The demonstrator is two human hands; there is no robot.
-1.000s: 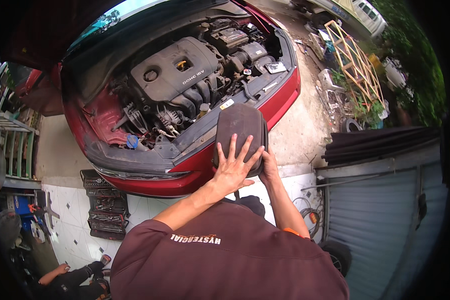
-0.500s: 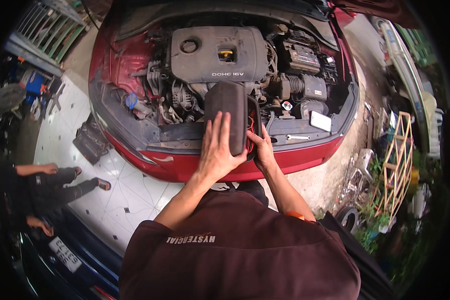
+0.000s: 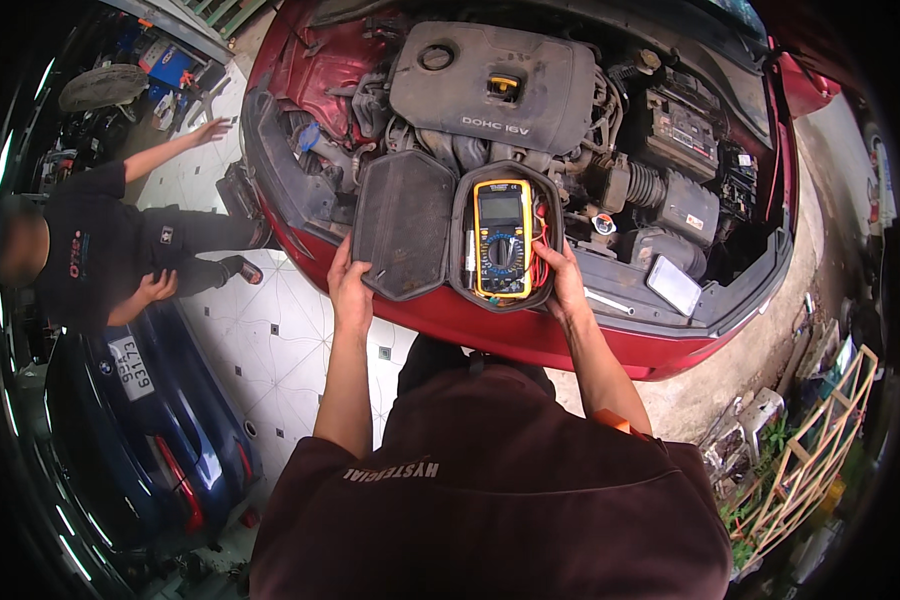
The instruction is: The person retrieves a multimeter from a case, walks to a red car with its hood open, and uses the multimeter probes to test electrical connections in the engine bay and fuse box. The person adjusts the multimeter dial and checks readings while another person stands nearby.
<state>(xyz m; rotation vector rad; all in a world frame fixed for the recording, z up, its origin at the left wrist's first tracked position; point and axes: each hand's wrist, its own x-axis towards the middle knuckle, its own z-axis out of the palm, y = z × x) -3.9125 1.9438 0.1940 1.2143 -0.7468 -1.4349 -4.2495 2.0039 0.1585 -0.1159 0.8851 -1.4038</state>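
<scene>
A dark hard-shell case point(image 3: 403, 225) lies spread wide over the front of the car's engine bay, its lid to the left and its tray to the right. In the tray rests a yellow-edged multimeter point(image 3: 502, 238) with a grey display and a round dial. Red test leads point(image 3: 540, 262) are tucked along its right side. My left hand point(image 3: 351, 289) grips the lid's lower left edge, fingers partly hidden behind it. With my right hand point(image 3: 564, 278) I hold the tray's right rim, thumb over the edge near the leads.
The engine cover point(image 3: 490, 85) sits behind the case, the battery point(image 3: 681, 137) to its right. On the front panel lie a wrench point(image 3: 610, 303) and a white phone-like device point(image 3: 674, 286). At left a person point(image 3: 90, 245) reaches out an arm beside a dark blue car point(image 3: 155, 430).
The case lid has swung open to the left, uncovering the multimeter. My left hand has moved from the lid's top to its outer edge. The view has shifted, showing more of the person at left.
</scene>
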